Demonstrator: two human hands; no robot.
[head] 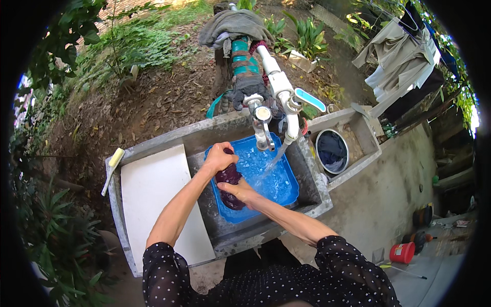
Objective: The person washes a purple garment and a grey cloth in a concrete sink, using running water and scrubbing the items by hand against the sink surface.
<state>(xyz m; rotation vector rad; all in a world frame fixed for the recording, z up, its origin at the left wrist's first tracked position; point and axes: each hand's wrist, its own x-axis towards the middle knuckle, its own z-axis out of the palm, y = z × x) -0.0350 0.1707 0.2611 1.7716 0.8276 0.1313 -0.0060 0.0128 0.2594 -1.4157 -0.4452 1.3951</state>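
A wet, dark purple cloth (pixel 229 175) is bunched between my hands, over the left part of a blue plastic basin (pixel 226 218). My left hand (pixel 221 156) grips its upper end, and my right hand (pixel 238 190) holds it lower down. Water (pixel 273 163) pours from the white plastic tap (pixel 291 128) into the basin, where the surface is bubbly. Beside that tap, a metal faucet (pixel 263 128) reaches over the basin's far edge. The basin stands inside a concrete sink (pixel 230 245).
A white board (pixel 161 207) covers the sink's left side. On the left rim lies a scrub brush (pixel 113 169). A round tub (pixel 318 157) of dark cloth (pixel 333 149) sits in the smaller trough at right. Clothes (pixel 402 57) hang at upper right; a red bucket (pixel 402 252) stands below.
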